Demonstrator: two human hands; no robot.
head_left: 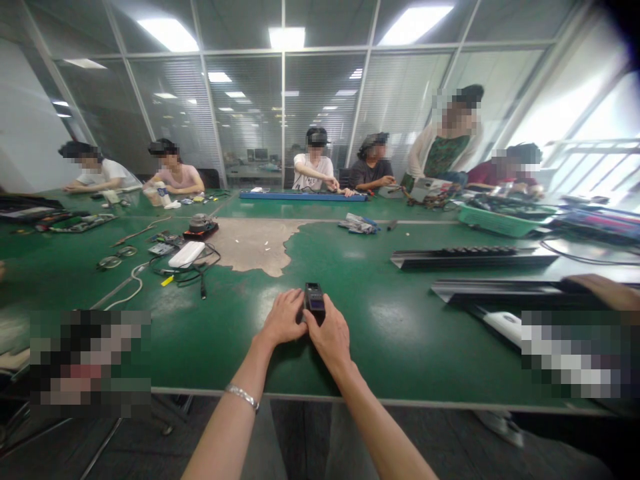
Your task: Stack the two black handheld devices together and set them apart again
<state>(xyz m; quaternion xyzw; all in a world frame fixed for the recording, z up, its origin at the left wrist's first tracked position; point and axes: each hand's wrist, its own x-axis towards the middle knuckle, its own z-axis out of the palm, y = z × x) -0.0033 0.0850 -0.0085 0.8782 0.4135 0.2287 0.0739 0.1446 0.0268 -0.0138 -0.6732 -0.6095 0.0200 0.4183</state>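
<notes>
A small black box-shaped device (315, 298) with a dark panel on its upper face is at the near middle of the green table; its exact kind is hard to make out. My left hand (286, 317) closes on its left side, fingers pointing forward and thumb near its close end. Against the right side, my right hand (331, 335) grips it with curved fingers and the thumb at the near edge. A silver bracelet (242, 396) circles my left wrist. My palms hide the lower part of the device.
Left of centre lie a white power bank-like box (187, 254), cables and a black-orange part (201, 227). Long black metal channels (475, 257) lie to the right, near a green basket (505, 219). Several people sit across the table; a neighbour's hand (607, 291) reaches in from the right.
</notes>
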